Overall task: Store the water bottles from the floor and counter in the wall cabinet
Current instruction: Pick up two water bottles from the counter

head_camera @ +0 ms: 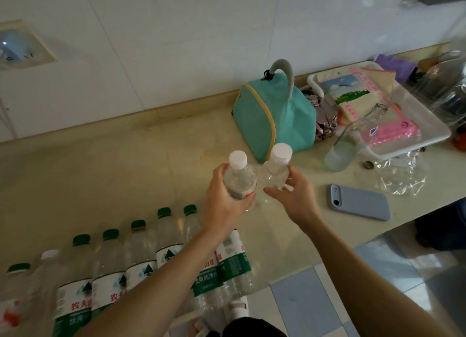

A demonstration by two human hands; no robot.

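On the counter: two white-capped water bottles stand close together near the middle, one in each of a person's hands.
Left hand (222,198): fingers wrapped round the left bottle (239,179), gripping it at the label, probably so it can be lifted upright.
Right hand (293,194): fingers partly spread and curved round the right bottle (277,169), thumb on its near side; it touches the bottle, but whether the grip has fully closed cannot be told.
Bottles: both look upright and close side by side; whether they touch is unclear.
Row of bottles (141,263): near the counter's front edge, mostly green-capped with green labels, lined up, likely waiting their turn.
Counter (100,180): pale stone, running along a white tiled wall.
Teal bag (274,122): just behind the held bottles, handle standing up.
Glass bottle (353,140): to the right, uncapped, beside a white tray (428,132) holding packets.
Phone (358,201): lying flat, right of the right hand.
Cabinet: not in view.
Task stage: judged early; many bottles remain out, and taking two at once would save trips.
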